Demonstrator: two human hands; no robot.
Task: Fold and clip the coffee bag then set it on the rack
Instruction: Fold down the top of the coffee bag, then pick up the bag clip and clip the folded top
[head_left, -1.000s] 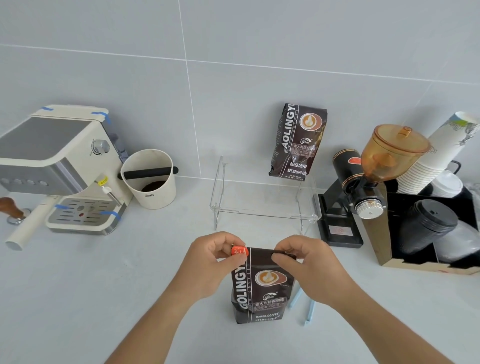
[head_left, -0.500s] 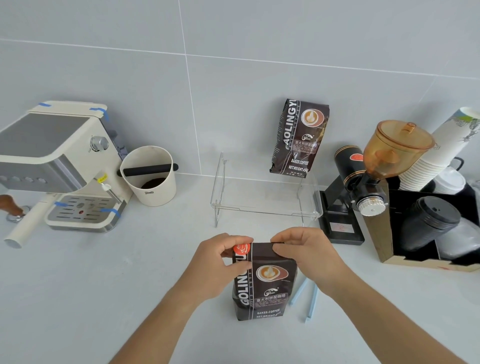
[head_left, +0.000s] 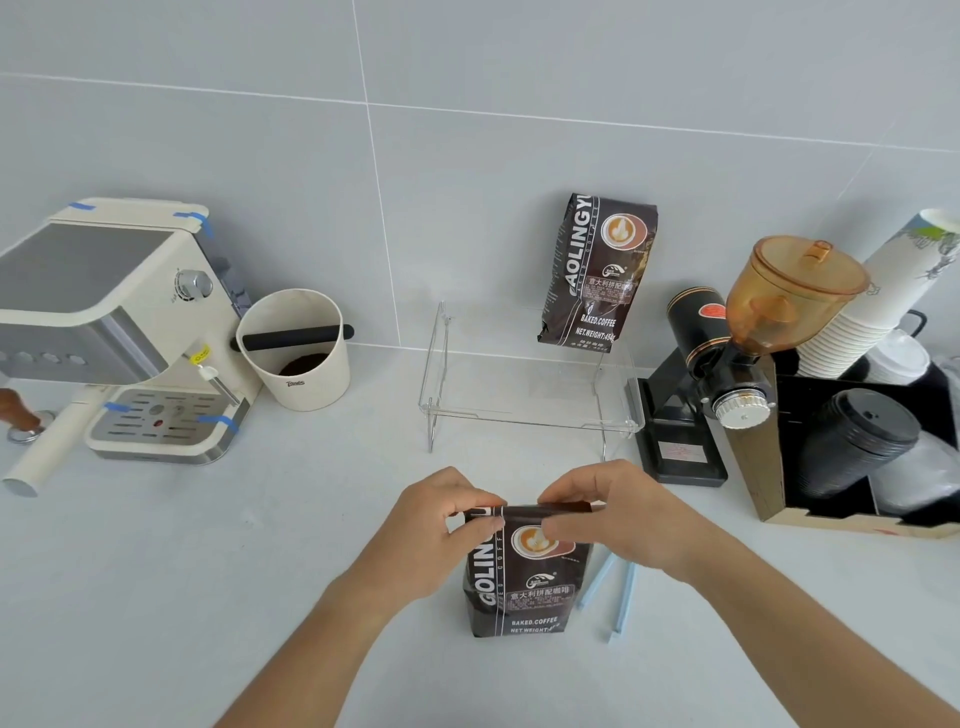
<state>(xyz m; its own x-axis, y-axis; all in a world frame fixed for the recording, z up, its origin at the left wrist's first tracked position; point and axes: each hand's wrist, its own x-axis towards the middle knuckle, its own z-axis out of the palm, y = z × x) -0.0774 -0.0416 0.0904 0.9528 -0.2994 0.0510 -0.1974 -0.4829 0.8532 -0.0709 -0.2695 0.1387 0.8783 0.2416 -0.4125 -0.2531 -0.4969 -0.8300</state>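
Head view: left hand (head_left: 441, 525) and right hand (head_left: 618, 512) both pinch coffee bag (head_left: 522, 577) top closed, creasing fold; blue clip (head_left: 610, 592) beside, ready.

Top of the coffee bag (head_left: 522, 577) now rolled lower than a second ago: folded edge sits just above the round latte emblem, where before a taller strip of dark foil stood over it. Orange spot seen at the top left corner earlier no longer showing, tucked under or hidden by the left hand (head_left: 436, 530). Left thumb now across the bag's upper left corner instead of pinching beside it. Right hand (head_left: 618, 514) brought further over the fold, fingers (head_left: 563, 530) covering part of the emblem. Both hands closer together along the folded edge. Bag shorter overall on the worktop (head_left: 208, 597).
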